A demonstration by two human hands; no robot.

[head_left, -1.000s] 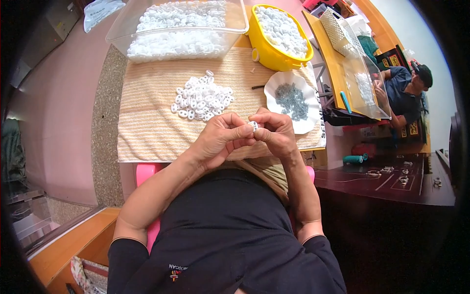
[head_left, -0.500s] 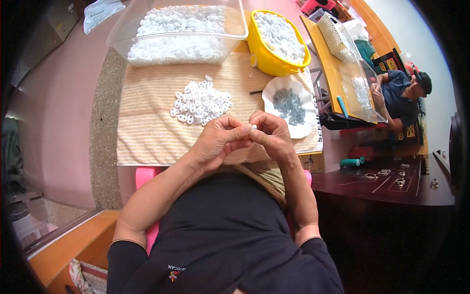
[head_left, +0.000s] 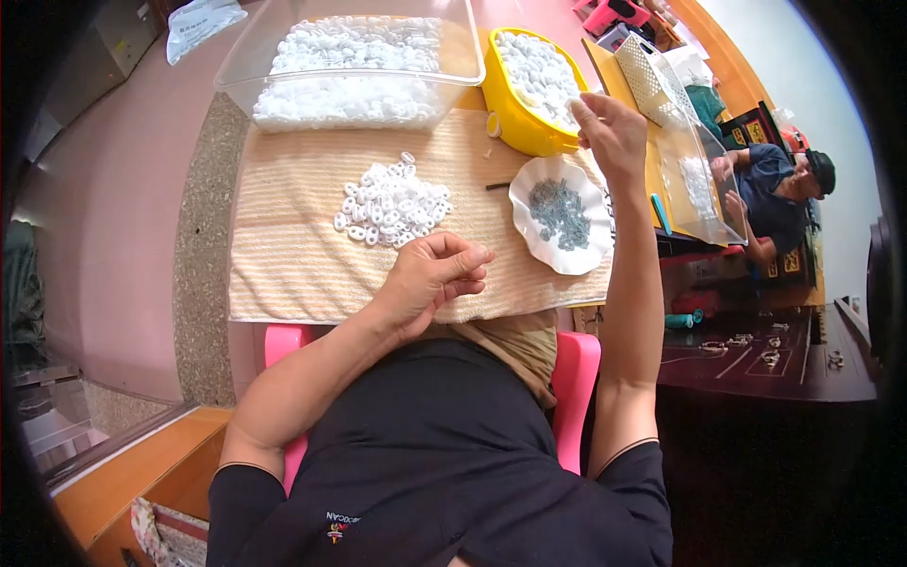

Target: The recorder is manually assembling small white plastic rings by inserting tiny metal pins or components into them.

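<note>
My left hand hovers over the near part of the striped towel, thumb and fingertips pinched together; whatever is between them is too small to make out. Reaching out at the right, my right hand has its curled fingertips at the rim of the yellow tub, which is full of small white plastic pieces. Its fingers are closed, and any piece in them blends with the white ones behind. A pile of white oval pieces with holes lies beyond my left hand. Small grey-clear bits fill the middle of a white scalloped dish.
A large clear bin of white pieces stands at the back left. Near the dish lies a short black stick. On the right, another person sits at an orange table with a clear bin. Pink chair arms flank me.
My hands were together over the towel with a small white piece between their fingertips. The right has moved away, up and right to the yellow tub; the left has stayed nearly in place.
</note>
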